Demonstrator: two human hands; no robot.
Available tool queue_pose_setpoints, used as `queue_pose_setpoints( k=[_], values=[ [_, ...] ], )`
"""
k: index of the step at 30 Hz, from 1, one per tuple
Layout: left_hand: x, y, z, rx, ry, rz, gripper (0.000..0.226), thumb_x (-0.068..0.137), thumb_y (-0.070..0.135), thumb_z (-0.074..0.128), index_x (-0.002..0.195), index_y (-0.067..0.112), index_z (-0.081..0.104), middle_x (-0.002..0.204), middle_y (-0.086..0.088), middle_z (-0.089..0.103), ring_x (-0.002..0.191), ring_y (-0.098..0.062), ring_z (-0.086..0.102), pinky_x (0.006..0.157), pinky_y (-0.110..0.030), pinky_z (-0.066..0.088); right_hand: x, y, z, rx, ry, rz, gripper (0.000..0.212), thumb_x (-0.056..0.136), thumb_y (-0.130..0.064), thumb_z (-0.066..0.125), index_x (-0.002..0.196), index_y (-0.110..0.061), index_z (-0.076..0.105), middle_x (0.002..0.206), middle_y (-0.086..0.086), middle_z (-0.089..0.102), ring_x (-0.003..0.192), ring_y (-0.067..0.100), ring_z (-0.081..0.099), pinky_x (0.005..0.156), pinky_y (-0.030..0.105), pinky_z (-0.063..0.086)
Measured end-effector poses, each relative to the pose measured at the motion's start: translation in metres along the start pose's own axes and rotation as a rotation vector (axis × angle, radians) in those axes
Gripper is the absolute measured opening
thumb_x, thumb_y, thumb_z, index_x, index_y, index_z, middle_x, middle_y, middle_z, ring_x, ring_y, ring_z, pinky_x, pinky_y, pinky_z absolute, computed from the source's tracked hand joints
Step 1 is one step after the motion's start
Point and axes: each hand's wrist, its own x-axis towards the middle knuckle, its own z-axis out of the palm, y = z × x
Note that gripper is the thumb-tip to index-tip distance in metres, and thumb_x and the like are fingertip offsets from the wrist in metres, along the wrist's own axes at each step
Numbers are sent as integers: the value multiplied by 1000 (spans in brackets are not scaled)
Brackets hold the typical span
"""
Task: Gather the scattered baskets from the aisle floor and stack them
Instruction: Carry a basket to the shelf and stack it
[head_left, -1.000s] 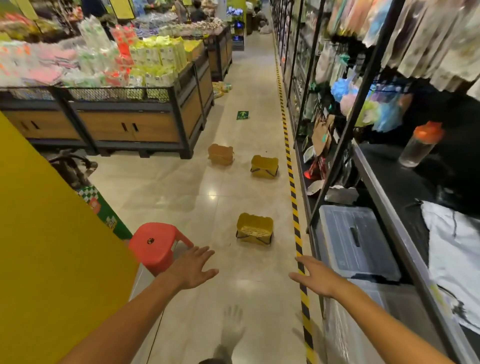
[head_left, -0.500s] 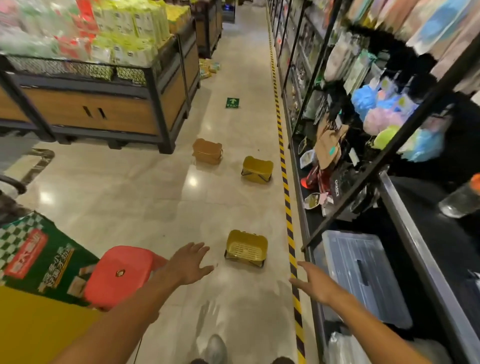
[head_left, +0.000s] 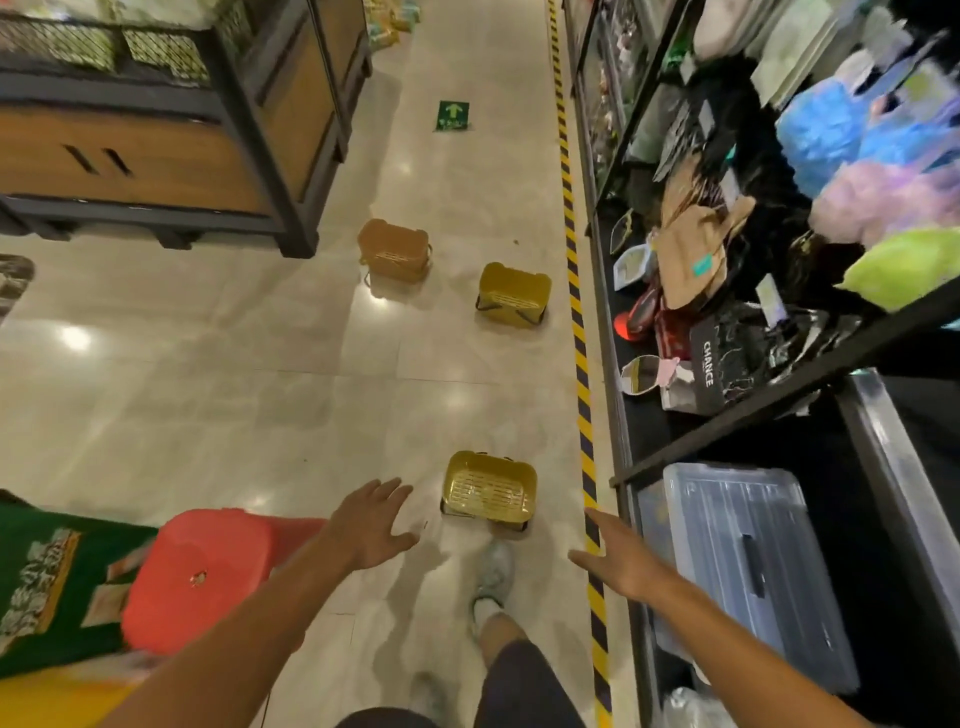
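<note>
lying just beyond both empty hands: nearest basket (head_left: 488, 488)

Head cam, fwd-down over aisle floor (head_left: 311, 364)

Bare forearms, dark shorts (head_left: 519, 686), pale grey sneaker (head_left: 493, 569) with white sock.

Aisle floor (head_left: 270, 395) is wide open down the middle, so there's plenty of room to reach the near basket (head_left: 488, 491) from above and from its left. Right side is tighter: the striped tape (head_left: 581, 364) runs just beside it, with the shelf rack (head_left: 623, 415) and a clear bin (head_left: 753, 561) right past that. On the left a red stool (head_left: 208, 571) crowds the left arm, and a shoe (head_left: 493, 566) sits just behind the basket.
</note>
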Motion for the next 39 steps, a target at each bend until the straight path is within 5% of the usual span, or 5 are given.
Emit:
queue_pose_setpoints(
  k=[28, 30, 32, 35, 39],
  values=[
    [480, -90, 388, -490, -149, -200, 124, 74, 18, 89, 163, 14, 2, 169, -7, 16, 153, -28, 23, 122, -38, 25, 519, 225, 299, 345, -67, 298, 140, 72, -15, 92, 159, -32, -16, 162, 1, 30, 137, 23, 45, 96, 33, 46],
    [493, -93, 397, -581, -91, -145, 126, 69, 7, 90, 163, 12, 6, 166, -9, 27, 149, -27, 32, 118, -40, 34, 530, 227, 308, 407, -46, 213, 117, 81, -21, 86, 159, -45, 2, 153, -8, 43, 129, 12, 52, 96, 35, 51],
    [502, -94, 401, -634, -37, -108, 127, 67, 1, 89, 163, 16, 7, 157, -5, 40, 135, -23, 48, 103, -35, 44, 541, 214, 311, 510, -21, 29, 38, 104, -44, 54, 139, -57, 51, 135, -12, 65, 114, 13, 68, 83, 34, 59],
    [507, -89, 399, -684, 22, -129, 120, 72, 3, 87, 161, 22, 10, 133, 7, 54, 111, -15, 57, 88, -29, 45, 540, 208, 315, 730, 14, 58, 30, 109, -45, 41, 127, -55, 62, 126, -10, 72, 106, 20, 73, 76, 28, 61],
    [500, -86, 380, -724, 65, -127, 112, 74, 9, 88, 160, 20, 18, 126, 8, 60, 109, -17, 63, 88, -31, 47, 516, 204, 314, 505, 38, 233, 110, 78, -24, 87, 137, -71, 7, 123, -28, 53, 104, 0, 57, 82, 12, 51]
  ],
)
